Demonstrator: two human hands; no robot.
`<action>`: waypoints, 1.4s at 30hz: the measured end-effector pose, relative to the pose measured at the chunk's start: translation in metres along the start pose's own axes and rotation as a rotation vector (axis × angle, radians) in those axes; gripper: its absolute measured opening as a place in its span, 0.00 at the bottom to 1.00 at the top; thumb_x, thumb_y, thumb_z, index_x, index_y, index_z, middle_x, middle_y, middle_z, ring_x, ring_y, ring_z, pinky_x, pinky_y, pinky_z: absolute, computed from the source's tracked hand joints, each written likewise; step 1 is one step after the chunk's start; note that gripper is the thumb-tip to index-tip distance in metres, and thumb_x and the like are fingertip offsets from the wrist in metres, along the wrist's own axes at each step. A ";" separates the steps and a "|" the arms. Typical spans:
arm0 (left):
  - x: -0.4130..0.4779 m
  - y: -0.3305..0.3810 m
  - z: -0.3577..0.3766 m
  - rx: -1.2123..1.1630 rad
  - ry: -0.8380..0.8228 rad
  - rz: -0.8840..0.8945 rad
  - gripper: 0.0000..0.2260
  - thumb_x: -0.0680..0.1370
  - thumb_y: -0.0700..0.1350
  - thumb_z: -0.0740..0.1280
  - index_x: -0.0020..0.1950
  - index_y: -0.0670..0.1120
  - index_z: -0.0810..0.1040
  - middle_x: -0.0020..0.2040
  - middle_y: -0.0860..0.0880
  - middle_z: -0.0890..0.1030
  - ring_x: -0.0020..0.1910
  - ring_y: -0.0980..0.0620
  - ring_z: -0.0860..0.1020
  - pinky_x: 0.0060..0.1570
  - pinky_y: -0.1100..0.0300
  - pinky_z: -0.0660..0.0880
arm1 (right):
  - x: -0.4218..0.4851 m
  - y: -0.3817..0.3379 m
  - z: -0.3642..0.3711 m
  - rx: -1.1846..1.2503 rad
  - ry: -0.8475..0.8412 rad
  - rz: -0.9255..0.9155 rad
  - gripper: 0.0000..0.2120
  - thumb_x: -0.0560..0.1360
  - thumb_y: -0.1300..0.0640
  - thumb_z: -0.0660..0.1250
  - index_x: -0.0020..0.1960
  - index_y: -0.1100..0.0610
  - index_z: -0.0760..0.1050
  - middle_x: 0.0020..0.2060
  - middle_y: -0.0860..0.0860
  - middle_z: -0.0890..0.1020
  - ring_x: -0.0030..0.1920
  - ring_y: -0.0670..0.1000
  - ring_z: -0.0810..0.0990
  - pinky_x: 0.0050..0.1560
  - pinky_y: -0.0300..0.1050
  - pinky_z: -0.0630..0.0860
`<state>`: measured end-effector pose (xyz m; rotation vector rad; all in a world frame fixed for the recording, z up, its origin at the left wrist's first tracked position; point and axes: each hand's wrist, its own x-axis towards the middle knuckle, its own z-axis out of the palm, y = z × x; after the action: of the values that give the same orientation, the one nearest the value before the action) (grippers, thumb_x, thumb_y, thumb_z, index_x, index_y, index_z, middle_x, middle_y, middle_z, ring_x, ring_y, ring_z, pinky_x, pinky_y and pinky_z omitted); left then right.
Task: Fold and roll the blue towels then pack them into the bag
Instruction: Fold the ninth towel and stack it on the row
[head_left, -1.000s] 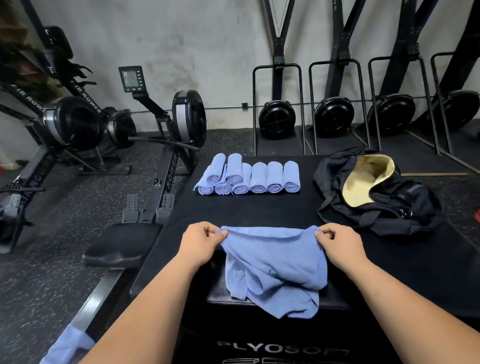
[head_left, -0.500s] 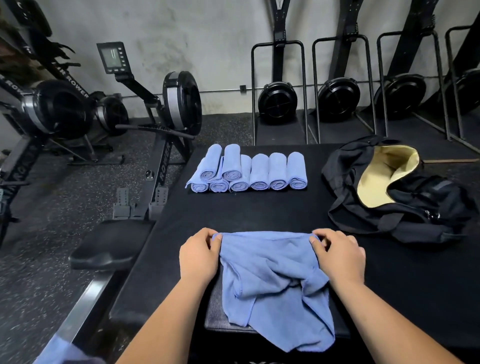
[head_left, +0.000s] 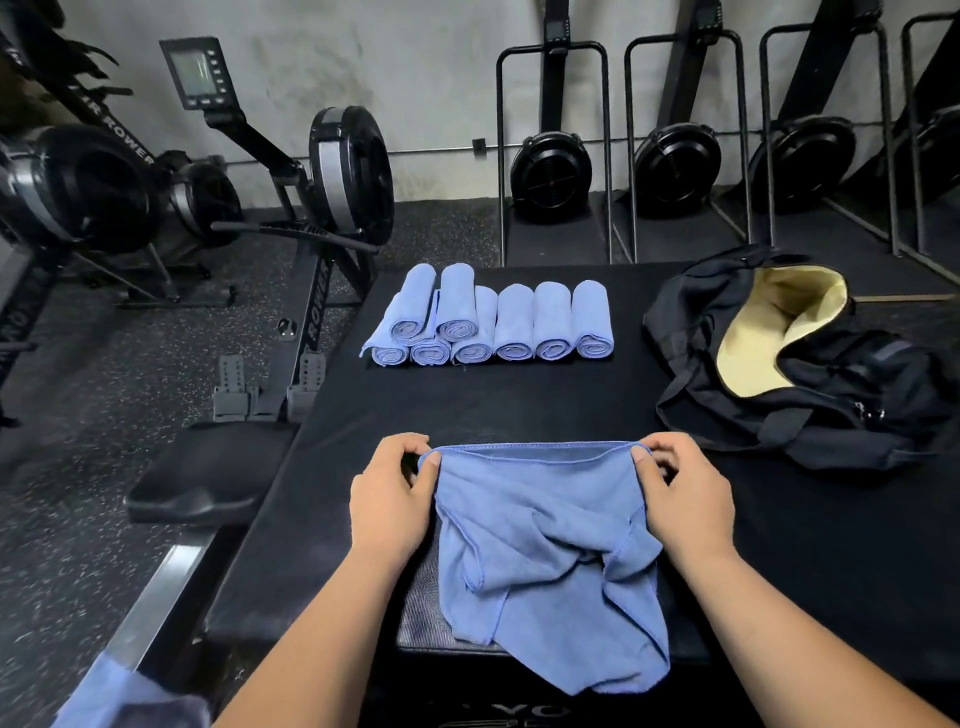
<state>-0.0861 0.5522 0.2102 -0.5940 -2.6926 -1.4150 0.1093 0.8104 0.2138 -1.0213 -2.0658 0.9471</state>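
**Towel pinched at both far corners: fold step in hand, nothing packed yet**

Left hand (head_left: 389, 499) & right hand (head_left: 685, 499) each pinch a far corner of the loose blue towel (head_left: 545, 545). The fingers (head_left: 410, 448) are curled, w/ thumbs clamped on the hem, which is pulled fairly taut btwn the hands. The rest of the towel lies rumpled on the near part of the black worktop (head_left: 519, 400), its low edge hanging over the front.

Rolled towels (head_left: 514, 322) sit in a row at the far side, two stacked on top at the left end. The bag (head_left: 831, 400) lies open at far right, well apart from the hands. No towel shows in the part of its pale lining that is visible.

Judged step: squaring this towel up for the fold; the packing comes later. Next move prob. needs the bunched body shaken or smoothed flat first, then edges matched, else the roll comes out lumpy. More blue cloth (head_left: 130, 696) shows at bottom left.
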 end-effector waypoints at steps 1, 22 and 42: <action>0.000 0.000 -0.002 -0.078 -0.010 -0.018 0.04 0.80 0.54 0.72 0.49 0.59 0.78 0.47 0.61 0.83 0.41 0.54 0.80 0.47 0.53 0.77 | 0.000 0.000 -0.002 0.055 0.002 0.011 0.02 0.79 0.49 0.72 0.49 0.43 0.79 0.40 0.41 0.84 0.42 0.46 0.81 0.49 0.53 0.78; 0.038 0.082 -0.105 0.171 -0.210 0.243 0.09 0.75 0.49 0.79 0.38 0.53 0.82 0.35 0.54 0.83 0.35 0.57 0.78 0.40 0.60 0.75 | 0.044 -0.065 -0.103 -0.099 -0.293 -0.157 0.04 0.75 0.54 0.79 0.42 0.48 0.86 0.31 0.46 0.85 0.32 0.41 0.80 0.35 0.28 0.70; 0.051 0.210 -0.198 0.203 0.037 0.511 0.05 0.79 0.47 0.75 0.44 0.55 0.83 0.39 0.57 0.84 0.41 0.60 0.81 0.40 0.68 0.71 | 0.070 -0.186 -0.186 0.291 0.032 -0.335 0.04 0.73 0.56 0.80 0.45 0.52 0.86 0.37 0.48 0.86 0.36 0.46 0.81 0.40 0.36 0.76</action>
<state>-0.0865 0.5166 0.5008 -1.1156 -2.3657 -0.9950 0.1492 0.8467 0.4803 -0.5166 -1.9229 1.0071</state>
